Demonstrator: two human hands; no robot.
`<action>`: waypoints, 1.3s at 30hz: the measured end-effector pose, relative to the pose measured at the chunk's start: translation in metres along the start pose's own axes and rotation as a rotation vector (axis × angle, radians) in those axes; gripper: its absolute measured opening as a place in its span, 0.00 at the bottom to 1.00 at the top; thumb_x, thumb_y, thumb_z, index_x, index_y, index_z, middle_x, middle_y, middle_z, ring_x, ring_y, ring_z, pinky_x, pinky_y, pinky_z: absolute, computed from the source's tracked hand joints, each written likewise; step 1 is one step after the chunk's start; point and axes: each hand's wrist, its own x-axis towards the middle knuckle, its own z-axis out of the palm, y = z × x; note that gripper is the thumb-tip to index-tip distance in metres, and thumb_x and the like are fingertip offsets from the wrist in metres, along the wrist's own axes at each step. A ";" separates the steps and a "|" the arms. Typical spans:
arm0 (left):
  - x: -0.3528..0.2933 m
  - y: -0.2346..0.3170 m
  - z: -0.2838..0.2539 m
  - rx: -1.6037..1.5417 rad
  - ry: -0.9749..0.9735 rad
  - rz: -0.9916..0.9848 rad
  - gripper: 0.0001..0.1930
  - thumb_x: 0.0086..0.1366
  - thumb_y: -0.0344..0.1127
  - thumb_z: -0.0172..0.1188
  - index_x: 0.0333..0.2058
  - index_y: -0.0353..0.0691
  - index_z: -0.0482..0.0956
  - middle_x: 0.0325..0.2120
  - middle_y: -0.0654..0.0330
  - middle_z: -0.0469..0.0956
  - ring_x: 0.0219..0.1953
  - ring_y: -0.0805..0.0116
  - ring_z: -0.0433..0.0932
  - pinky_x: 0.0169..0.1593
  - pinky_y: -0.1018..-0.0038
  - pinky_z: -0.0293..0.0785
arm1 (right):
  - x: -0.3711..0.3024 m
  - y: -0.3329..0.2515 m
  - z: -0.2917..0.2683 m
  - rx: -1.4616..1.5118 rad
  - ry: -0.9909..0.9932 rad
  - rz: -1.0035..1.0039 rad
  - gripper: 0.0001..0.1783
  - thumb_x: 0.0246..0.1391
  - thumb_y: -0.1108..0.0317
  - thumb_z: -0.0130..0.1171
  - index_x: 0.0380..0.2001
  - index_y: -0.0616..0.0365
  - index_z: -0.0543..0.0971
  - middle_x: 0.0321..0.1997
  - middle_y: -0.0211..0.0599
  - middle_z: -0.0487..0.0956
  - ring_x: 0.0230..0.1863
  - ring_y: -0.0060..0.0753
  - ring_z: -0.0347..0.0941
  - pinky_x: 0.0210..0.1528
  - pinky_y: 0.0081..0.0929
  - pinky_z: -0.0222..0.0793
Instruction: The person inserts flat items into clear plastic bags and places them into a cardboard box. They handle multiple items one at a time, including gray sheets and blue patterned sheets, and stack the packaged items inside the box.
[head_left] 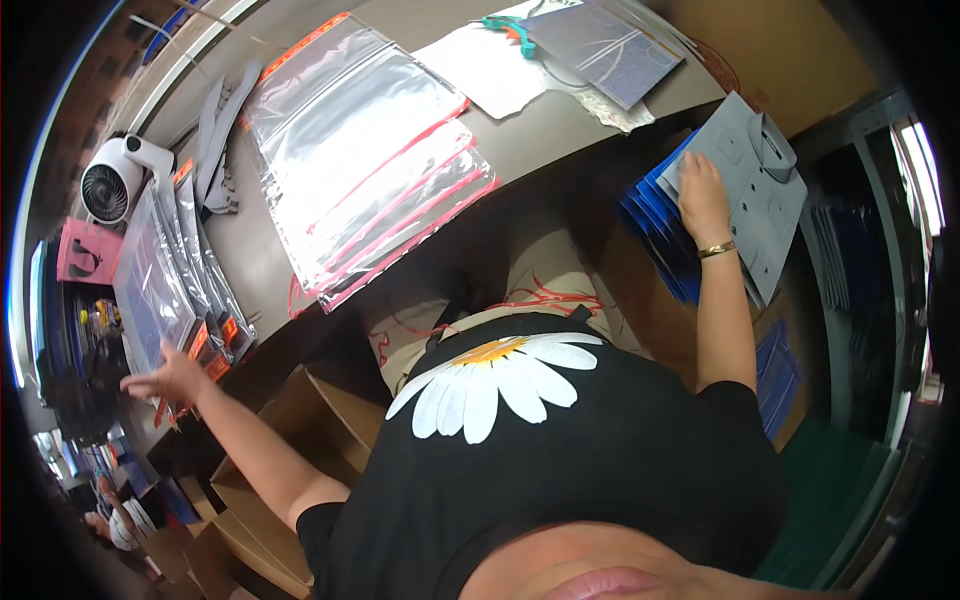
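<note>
Out at the left, my left hand (168,380) has its fingers spread, with nothing held in them. It is at the near end of a pile of flat items in clear plastic bags (155,270) with orange-red ends; whether it touches them I cannot tell. At the right, below the table's edge, my right hand (704,195) has its fingers bent over the edge of a flat grey bag (765,225) with a strap handle. Several blue flat bags (660,235) stand right beside it, partly hidden by my hand and the grey bag.
On the grey table (260,245) lies a stack of clear plastic bags (350,130) with red edges. Farther back are teal-handled scissors (515,35) and a grey printed sheet (610,50). A white fan (108,185) stands at the left. Cardboard boxes (270,490) are below.
</note>
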 end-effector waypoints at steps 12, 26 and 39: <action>-0.176 0.335 -0.078 -1.564 -1.745 -0.142 0.35 0.59 0.34 0.62 0.62 0.40 0.56 0.57 0.47 0.63 0.52 0.59 0.70 0.57 0.67 0.66 | -0.011 -0.080 -0.231 1.092 1.085 0.133 0.19 0.65 0.63 0.45 0.42 0.72 0.76 0.46 0.52 0.76 0.41 0.35 0.74 0.47 0.30 0.71; -0.160 0.291 -0.070 -1.922 -1.543 -0.636 0.17 0.57 0.30 0.64 0.45 0.36 0.75 0.39 0.59 0.79 0.40 0.70 0.79 0.46 0.69 0.76 | 0.091 -0.093 -0.116 2.093 -0.636 -0.093 0.42 0.60 0.38 0.43 0.59 0.70 0.62 0.49 0.48 0.76 0.48 0.35 0.75 0.52 0.31 0.69; -0.118 0.257 0.023 -1.179 -1.442 0.284 0.26 0.61 0.43 0.63 0.56 0.41 0.69 0.50 0.57 0.74 0.53 0.63 0.70 0.56 0.67 0.65 | 0.166 -0.108 -0.062 1.918 -0.505 -0.159 0.19 0.62 0.72 0.48 0.56 0.64 0.69 0.53 0.36 0.75 0.53 0.26 0.71 0.58 0.24 0.64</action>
